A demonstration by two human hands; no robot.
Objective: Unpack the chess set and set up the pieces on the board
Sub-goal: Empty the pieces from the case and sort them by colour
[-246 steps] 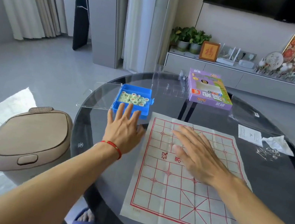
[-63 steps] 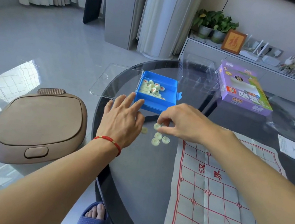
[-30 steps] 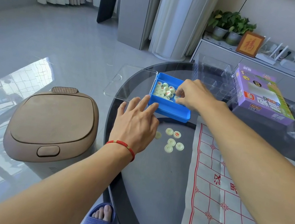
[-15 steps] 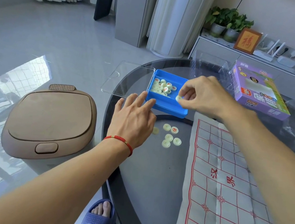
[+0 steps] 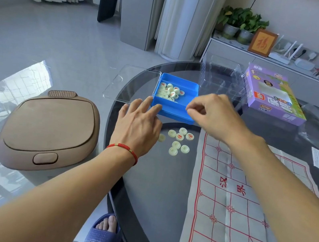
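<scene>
Two bare hands work over a round dark glass table [image 5: 154, 194]. Nearest lies the cloth board [image 5: 243, 219], a pale sheet with a red grid, spread flat on the right part of the table. Just left of its far corner, loose pieces [image 5: 178, 142] — pale discs, a few with red characters up — sit bare on the glass. The left hand [image 5: 136, 127], a red cord at its wrist, rests flat beside them, fingers straight and touching the near left corner of the blue box [image 5: 176, 98]. The right hand [image 5: 212, 113] hovers over the box's near right edge with fingertips pinched together; whether a piece is between them cannot be told. More discs are heaped in the box's left part, its clear lid [image 5: 132, 83] hinged open leftward. Beyond stand a clear plastic insert [image 5: 221, 77] and a purple carton [image 5: 272, 95].
</scene>
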